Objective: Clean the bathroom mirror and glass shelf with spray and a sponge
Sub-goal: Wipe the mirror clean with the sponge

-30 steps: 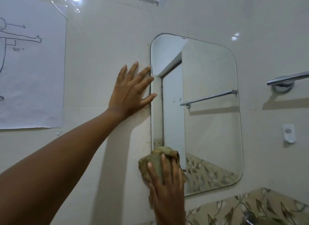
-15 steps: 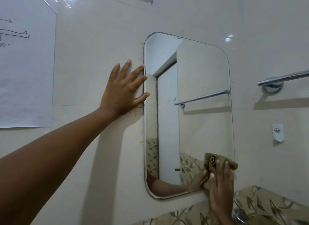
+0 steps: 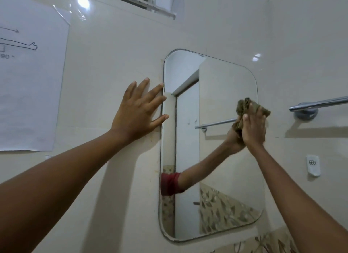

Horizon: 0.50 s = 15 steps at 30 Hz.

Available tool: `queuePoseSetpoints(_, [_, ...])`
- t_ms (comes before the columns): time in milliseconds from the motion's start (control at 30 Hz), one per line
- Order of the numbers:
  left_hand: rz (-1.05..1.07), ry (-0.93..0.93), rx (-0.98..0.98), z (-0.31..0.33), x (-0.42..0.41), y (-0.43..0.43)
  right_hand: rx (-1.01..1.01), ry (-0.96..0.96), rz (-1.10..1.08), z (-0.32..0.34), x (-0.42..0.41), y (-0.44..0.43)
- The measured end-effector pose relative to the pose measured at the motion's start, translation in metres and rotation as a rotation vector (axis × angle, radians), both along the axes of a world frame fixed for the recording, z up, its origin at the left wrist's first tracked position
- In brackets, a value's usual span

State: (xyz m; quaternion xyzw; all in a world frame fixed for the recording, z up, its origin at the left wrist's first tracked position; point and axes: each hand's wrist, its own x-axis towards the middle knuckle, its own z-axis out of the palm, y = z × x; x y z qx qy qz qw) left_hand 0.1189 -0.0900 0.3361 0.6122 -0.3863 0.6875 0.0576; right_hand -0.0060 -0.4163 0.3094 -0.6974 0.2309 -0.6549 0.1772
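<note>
At three o'clock on the mirror (image 3: 226, 83), your right hand (image 3: 253, 130) is gripping the bunched sponge (image 3: 244, 106) against the glass, and your left hand (image 3: 139, 111) is lying spread on the wall (image 3: 113, 73) at nine. Overrunning that edge is probably risking a snagged sponge or a shifted mirror.

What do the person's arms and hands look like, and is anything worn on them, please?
Both the left hand and the right hand are bare: no gloves, rings or watch show. The forearms are bare too, with no sleeve in direct view. Only the mirror reveals clothing: a red sleeve on the reflected right arm.
</note>
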Motion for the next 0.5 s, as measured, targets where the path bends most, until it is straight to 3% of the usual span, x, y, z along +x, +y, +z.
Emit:
queuePoseSetpoints(300, [-0.005, -0.002, -0.006, 0.0, 0.001, -0.002, 0.04, -0.032, 0.067, 0.11, 0.002, 0.016])
queuePoseSetpoints(500, [-0.019, -0.007, -0.012, 0.0, 0.001, -0.002, -0.109, -0.039, 0.146, 0.141, 0.015, 0.06])
